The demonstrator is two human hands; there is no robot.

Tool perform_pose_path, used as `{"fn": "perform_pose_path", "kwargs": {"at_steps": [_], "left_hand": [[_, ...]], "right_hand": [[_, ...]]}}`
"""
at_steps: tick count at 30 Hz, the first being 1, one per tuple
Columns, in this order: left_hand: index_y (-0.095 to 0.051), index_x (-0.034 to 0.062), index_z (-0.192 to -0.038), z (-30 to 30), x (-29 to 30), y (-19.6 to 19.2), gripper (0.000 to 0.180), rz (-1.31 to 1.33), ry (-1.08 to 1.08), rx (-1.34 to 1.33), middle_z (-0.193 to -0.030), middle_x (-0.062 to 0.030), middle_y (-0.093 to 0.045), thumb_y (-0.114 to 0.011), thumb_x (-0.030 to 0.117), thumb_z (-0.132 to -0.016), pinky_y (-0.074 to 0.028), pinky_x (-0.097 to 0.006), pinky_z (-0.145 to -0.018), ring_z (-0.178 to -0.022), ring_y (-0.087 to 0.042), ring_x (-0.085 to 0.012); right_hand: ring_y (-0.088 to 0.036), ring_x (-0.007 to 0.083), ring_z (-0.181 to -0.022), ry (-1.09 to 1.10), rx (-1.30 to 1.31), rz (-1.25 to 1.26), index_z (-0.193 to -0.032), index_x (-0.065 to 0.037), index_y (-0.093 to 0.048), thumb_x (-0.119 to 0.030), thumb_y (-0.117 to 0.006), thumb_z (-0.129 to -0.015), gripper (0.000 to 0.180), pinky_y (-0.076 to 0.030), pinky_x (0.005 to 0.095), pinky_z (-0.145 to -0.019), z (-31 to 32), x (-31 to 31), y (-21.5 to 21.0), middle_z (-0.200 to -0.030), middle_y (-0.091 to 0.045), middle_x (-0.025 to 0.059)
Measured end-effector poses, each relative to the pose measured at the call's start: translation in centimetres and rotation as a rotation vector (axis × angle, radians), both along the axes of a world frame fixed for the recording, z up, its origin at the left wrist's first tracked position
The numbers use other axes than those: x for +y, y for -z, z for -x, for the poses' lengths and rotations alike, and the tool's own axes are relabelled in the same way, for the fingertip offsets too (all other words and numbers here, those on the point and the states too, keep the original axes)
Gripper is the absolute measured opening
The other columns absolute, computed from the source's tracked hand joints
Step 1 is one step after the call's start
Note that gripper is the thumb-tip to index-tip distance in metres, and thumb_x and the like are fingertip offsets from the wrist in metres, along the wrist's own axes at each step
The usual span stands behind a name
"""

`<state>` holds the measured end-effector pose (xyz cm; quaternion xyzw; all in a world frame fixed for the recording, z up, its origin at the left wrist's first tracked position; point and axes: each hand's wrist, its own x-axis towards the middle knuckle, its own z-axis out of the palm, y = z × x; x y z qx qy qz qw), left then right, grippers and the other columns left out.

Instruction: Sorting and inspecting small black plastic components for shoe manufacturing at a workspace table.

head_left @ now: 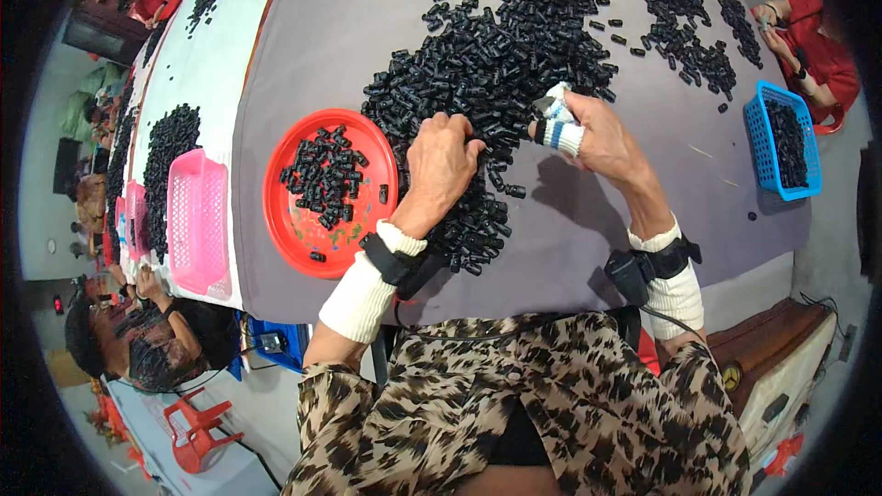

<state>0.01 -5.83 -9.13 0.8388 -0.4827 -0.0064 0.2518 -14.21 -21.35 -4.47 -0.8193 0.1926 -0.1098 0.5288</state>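
A large heap of small black cylindrical pieces [487,73] spreads over the grey-covered table in front of me. At the heap's near edge is my left hand [441,165], its fingers curled down among the pieces and its fingertips hidden. To the right, my right hand [602,138] is raised just beside the heap with fingers closed; white and blue cloth wraps [560,133] cover some of its digits. Whatever those fingers pinch is too small to make out. Left of my left hand, a round red plate [278,225] carries a smaller lot of the same black pieces.
A blue basket [755,133] of black pieces stands at the right edge, near a person in red [813,55]. Pink baskets [197,220] sit on a white-covered table at left, where other people work. A red stool [197,432] stands lower left.
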Motion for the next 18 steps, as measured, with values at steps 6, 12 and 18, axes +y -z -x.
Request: {"fn": "perform_pose_path", "kwargs": {"at_steps": [6, 12, 18], "left_hand": [[-0.060, 0.0019, -0.087, -0.8, 0.3, 0.0, 0.020, 0.079, 0.016, 0.073, -0.077, -0.0142, -0.058, -0.067, 0.013, -0.072, -0.045, -0.037, -0.067, -0.073, -0.056, -0.0280], [-0.059, -0.0022, -0.095, -1.7, 3.1, -6.6, 0.015, 0.538, -0.010, 1.276, -0.082, -0.0042, -0.060, -0.061, 0.004, -0.081, -0.049, -0.024, -0.066, -0.070, -0.059, -0.0133], [-0.057, -0.0036, -0.101, -1.4, 5.9, -10.3, 0.021, 0.812, 0.134, 1.380, -0.083, -0.0062, -0.061, -0.060, 0.003, -0.082, -0.050, -0.025, -0.067, -0.072, -0.060, -0.0135]], "right_hand": [[-0.046, 0.0135, -0.059, -0.041, 0.000, -0.071, -0.078, -0.002, -0.056, -0.025, -0.067, -0.077, 0.025, -0.040, 0.0289, -0.057, -0.2, 1.0, -0.8, -0.066, -0.054, 0.0055], [-0.050, 0.0104, -0.062, -0.050, -0.043, -0.084, -0.087, -0.003, -0.059, -0.023, -0.069, -0.076, 0.025, -0.041, 0.0272, -0.057, -1.5, 2.6, -3.0, -0.069, -0.057, 0.0029], [-0.049, 0.0074, -0.063, -0.210, -0.264, -0.216, -0.091, -0.002, -0.059, -0.021, -0.071, -0.074, 0.028, -0.042, 0.0246, -0.059, -3.9, 6.2, -7.4, -0.069, -0.057, 0.0024]]}}
